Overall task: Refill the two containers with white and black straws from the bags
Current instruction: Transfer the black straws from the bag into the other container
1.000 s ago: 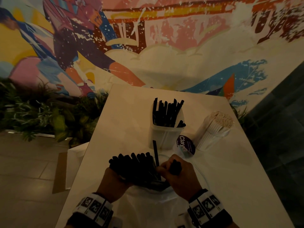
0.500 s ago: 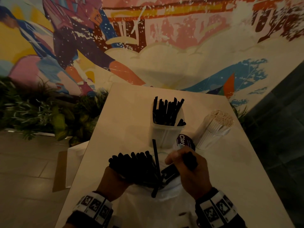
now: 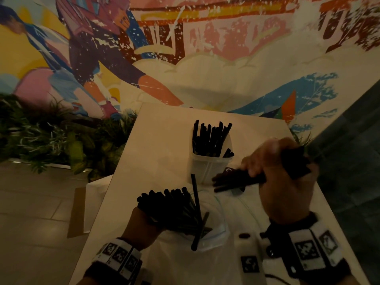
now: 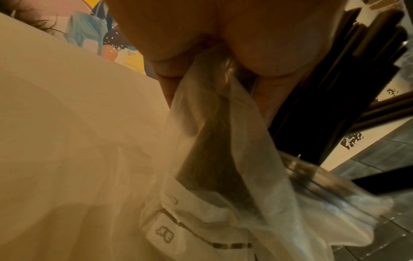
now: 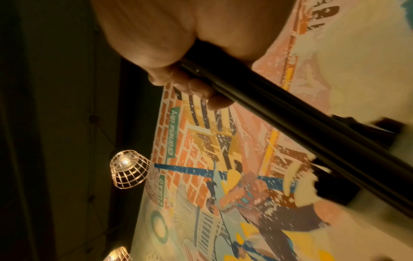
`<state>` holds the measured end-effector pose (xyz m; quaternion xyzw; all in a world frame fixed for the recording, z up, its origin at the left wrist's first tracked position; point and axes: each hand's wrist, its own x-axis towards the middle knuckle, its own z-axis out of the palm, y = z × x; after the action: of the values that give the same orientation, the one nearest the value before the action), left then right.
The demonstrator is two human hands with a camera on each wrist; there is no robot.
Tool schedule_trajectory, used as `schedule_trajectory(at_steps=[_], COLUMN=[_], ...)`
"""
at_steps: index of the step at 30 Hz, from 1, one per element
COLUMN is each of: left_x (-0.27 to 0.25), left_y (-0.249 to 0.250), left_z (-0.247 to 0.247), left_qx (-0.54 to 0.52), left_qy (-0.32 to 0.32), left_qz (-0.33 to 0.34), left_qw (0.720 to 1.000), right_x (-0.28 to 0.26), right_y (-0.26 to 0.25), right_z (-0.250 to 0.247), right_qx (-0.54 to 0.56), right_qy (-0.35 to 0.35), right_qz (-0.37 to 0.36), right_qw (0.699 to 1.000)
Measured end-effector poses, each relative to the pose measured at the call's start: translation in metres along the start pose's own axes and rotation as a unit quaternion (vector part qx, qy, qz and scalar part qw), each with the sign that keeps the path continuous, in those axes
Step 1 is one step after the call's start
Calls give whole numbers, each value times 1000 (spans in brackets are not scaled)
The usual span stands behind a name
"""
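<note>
Straws (image 3: 236, 179) | light, stiff, slick; bundle fans past fist | right hand (image 3: 283, 177) clenched mid-length | left hand (image 3: 144, 227) grasps bag (image 4: 223, 159) with straws | squeeze midway

My table (image 3: 156, 153): pale top; clear container (image 3: 207, 168) of black straws (image 3: 209, 138) standing on it, plastic bag (image 3: 213, 239) lying near me.

Dim warm light. Painted mural wall (image 3: 205, 58) at 12 o'clock; leafy plants (image 3: 51, 140) at 9; tiled floor (image 3: 37, 212); cage lamp (image 5: 129, 172) overhead.
</note>
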<state>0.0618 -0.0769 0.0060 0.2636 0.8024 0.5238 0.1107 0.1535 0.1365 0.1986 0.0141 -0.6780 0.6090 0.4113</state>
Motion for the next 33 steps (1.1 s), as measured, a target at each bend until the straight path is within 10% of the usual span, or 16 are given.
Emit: schedule_trajectory(at_steps=[7, 15, 18, 22, 26, 33], left_x=[0, -1, 0, -1, 1, 3], left_y=[7, 7, 8, 5, 5, 6], left_z=[2, -2, -4, -4, -2, -3], left_qx=[137, 44, 29, 11, 7, -26], left_qy=[-50, -38, -9, -21, -19, -9], left_qz=[37, 8, 28, 27, 30, 21], left_qw=[989, 998, 999, 999, 999, 999], right_x=[67, 74, 69, 78, 75, 71], right_y=[-23, 86, 107, 106, 126, 127], right_z=[10, 29, 23, 14, 0, 5], right_qx=[27, -104, -232, -409, -549, -444], right_qy=[136, 52, 34, 56, -116, -24], right_qz=[-179, 132, 124, 43, 305, 167], right_qw=[974, 984, 964, 910, 770, 880])
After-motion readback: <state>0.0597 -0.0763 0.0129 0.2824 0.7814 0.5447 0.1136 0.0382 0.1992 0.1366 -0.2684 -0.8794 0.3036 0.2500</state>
